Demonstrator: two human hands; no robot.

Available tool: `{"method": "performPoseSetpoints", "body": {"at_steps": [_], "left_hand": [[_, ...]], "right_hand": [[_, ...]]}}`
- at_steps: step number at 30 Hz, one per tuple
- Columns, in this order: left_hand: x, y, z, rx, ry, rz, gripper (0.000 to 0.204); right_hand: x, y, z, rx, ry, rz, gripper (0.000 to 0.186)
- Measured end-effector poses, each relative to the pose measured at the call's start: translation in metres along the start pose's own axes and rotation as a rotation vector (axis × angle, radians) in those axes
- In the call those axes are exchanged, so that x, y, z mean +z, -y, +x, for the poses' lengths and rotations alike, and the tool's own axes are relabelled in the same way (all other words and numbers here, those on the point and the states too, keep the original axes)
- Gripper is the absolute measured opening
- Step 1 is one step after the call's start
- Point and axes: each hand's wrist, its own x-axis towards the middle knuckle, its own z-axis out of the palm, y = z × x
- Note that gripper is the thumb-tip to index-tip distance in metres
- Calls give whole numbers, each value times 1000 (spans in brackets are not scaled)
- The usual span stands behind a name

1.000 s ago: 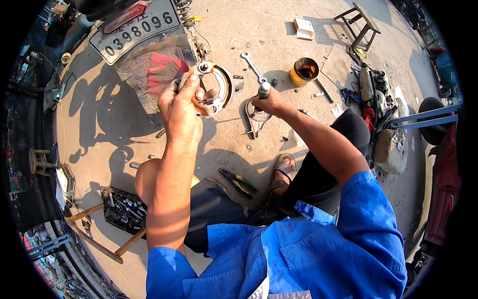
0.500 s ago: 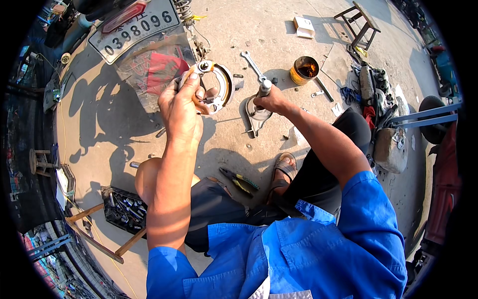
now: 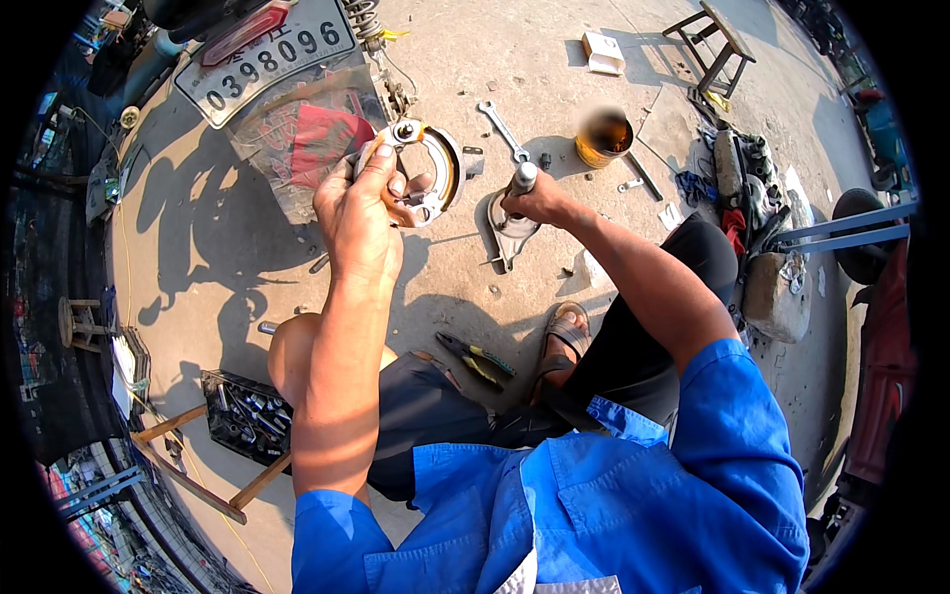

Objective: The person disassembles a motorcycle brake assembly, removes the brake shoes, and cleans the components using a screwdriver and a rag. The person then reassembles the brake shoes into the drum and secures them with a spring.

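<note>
My left hand [image 3: 364, 203] is closed around a pair of curved brake shoes [image 3: 443, 158], held up with the thumb on the near side. The shoes form a ring with metal ends and brown, oily-looking patches. In my right hand [image 3: 539, 201] is a tool with a silvery cylindrical metal end [image 3: 524, 177], gripped in closed fingers; its kind is unclear and the rest is hidden. Just below that hand lies a grey metal brake plate [image 3: 513, 243]. A combination wrench [image 3: 505, 131] rests on the ground beyond the right hand.
A motorbike's rear with a number plate [image 3: 267, 69] and mudguard stands at far left. Right of the wrench is a tin [image 3: 599, 150], partly blurred. Pliers [image 3: 475, 358] lie by my sandalled foot. A black toolbox [image 3: 247, 416] is at left, a wooden stool [image 3: 714, 49] at far right.
The silvery end of the tool in my right hand has dropped slightly toward me. My left hand and the brake shoes stay almost still.
</note>
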Motion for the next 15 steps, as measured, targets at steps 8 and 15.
{"method": "performPoseSetpoints", "body": {"at_steps": [8,15], "left_hand": [[3,-1,0,-3,-23,11,14],[6,-2,-1,-13,-22,-1,14]], "right_hand": [[7,-13,9,-23,78,-92,40],[6,-22,14,-89,127,-56,36]]}}
